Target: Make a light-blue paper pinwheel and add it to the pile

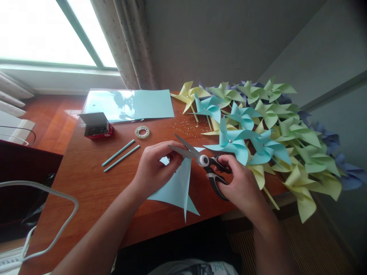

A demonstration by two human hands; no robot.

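In my right hand (236,181) is a pair of scissors (204,160) with black and white handles. My fingers are in the handle loops, and the blades stand apart, pointing up and left. My left hand (160,166) pinches a light blue paper pinwheel sheet (176,187), its corners cut and partly folded, just above the table. The scissor blades reach over the fingertips of my left hand. What exactly lies between the left fingertips is hidden.
The wooden table (86,198) bears two blue paper sticks (122,158), a tape roll (142,132), an open red box (99,130) and blue paper sheets (153,104). Many finished pinwheels (231,139) crowd the right side. Small bits (190,128) lie scattered near them.
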